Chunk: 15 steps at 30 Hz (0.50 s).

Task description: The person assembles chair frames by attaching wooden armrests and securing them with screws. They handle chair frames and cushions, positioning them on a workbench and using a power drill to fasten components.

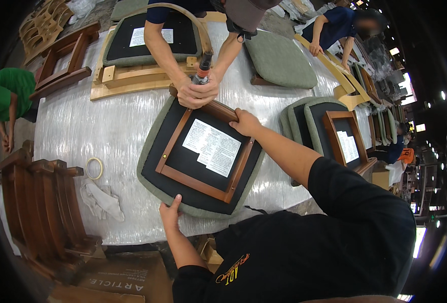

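An upholstered chair seat (pixel 149 183) lies upside down in front of me, its black underside framed by grey-green fabric. On it rests a brown wooden frame (pixel 199 186) with white paper labels (pixel 216 146) inside. My left hand (pixel 171 214) grips the seat's near edge, thumb on top and fingers partly hidden beneath. With my right hand (pixel 245 123) I hold the frame's far right corner, fingers wrapped over the wood. Across from me, a co-worker's two hands (pixel 198 92) hold a power screwdriver (pixel 203 69) at the frame's far side.
Plastic film covers the table (pixel 117 222). More padded seats (pixel 281 58) lie at the far right, others (pixel 312 118) nearer. Brown wooden chair parts (pixel 46 202) stack at left beside a tape roll (pixel 94 168) and white cloth (pixel 102 199). A cardboard box (pixel 117 275) sits below. Other people stand around.
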### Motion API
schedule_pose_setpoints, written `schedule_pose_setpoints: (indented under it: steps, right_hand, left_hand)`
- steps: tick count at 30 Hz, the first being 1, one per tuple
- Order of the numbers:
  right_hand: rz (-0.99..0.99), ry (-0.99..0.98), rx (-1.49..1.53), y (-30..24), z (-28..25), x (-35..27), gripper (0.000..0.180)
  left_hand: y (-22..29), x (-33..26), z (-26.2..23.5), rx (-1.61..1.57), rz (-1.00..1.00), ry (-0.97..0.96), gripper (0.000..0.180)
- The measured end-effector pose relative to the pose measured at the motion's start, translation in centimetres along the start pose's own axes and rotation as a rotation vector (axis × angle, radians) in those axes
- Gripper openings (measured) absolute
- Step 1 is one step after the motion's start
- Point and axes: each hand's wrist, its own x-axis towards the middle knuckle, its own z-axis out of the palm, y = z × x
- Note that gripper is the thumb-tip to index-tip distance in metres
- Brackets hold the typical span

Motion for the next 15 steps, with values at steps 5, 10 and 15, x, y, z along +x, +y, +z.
schedule_pose_setpoints:
  steps: [5, 10, 15]
  right_hand:
    - [-0.016, 0.017, -0.011, 0.07, 0.07, -0.08, 0.049]
    - [0.002, -0.006, -0.018, -0.14, -0.03, 0.05, 0.049]
    - [0.012, -0.012, -0.035, -0.63, -0.39, -0.09, 0.048]
  left_hand:
    - [-0.03, 0.00, 0.03, -0.004, 0.015, -0.018, 0.061]
    - [0.07, 0.01, 0.08, -0.018, 0.011, -0.017, 0.061]
    - [-0.05, 0.20, -0.05, 0.008, -0.004, -0.008, 0.061]
